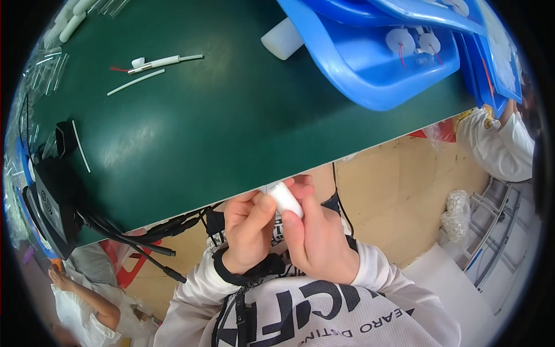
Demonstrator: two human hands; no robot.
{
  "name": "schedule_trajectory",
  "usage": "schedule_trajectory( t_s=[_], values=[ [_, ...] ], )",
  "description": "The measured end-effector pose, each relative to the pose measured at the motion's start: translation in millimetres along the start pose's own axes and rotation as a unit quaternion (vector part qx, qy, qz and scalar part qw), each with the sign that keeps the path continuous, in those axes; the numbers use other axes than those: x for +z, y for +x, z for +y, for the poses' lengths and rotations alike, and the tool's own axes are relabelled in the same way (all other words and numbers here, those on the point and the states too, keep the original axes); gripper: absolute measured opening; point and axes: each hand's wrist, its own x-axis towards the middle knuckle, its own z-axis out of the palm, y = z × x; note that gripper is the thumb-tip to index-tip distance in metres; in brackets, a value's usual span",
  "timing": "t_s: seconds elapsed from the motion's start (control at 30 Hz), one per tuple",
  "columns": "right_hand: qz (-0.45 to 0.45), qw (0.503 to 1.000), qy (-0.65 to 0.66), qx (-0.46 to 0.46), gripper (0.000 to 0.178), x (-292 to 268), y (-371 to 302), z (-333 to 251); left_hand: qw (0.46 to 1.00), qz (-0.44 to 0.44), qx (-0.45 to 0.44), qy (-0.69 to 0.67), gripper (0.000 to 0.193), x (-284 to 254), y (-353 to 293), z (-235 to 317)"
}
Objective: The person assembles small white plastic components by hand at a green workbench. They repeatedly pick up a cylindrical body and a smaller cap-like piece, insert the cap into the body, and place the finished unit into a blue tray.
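Between my two hands, just off the table's near edge, is a short white cylinder (285, 200) with a smooth surface. My left hand (250, 222) pinches its left end between thumb and fingers. On its other side my right hand (319, 234) grips it, thumb against the lower end and fingers curled behind. Part of the cylinder's upper end is hidden by my fingers. Farther off on the green table (191, 127) lies a white tubular assembly (162, 62) with red wire and a thin tube. A loose thin white tube (136, 82) lies beside it.
Blue plastic bins (370, 87) stand at the back right, holding white round parts (400, 43) with red wires. A white cylinder (283, 39) lies against them. A black device (55, 196) with thick cables sits at the left. Clear tubes crowd the far left. Other people work at both sides.
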Motion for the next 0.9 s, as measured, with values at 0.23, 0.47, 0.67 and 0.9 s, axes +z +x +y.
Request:
schedule_trajectory(
  t_s=[0.23,0.47,0.67,0.9],
  values=[
    [0.016,0.996,-0.085,0.003,0.028,0,3,-14,0.994,-0.03,-0.011,-0.102,0.034,4,6,1],
    [0.021,0.985,-0.157,0.061,0.034,1,0,-29,0.985,-0.047,-0.049,-0.157,0.032,8,5,4],
    [0.022,0.981,-0.178,0.08,0.034,-3,1,-41,0.97,-0.056,-0.088,-0.22,0.035,14,3,7],
    [0.039,0.991,-0.07,0.103,0.025,-1,2,-31,0.996,-0.008,-0.063,-0.06,0.039,13,6,7]
  ],
)
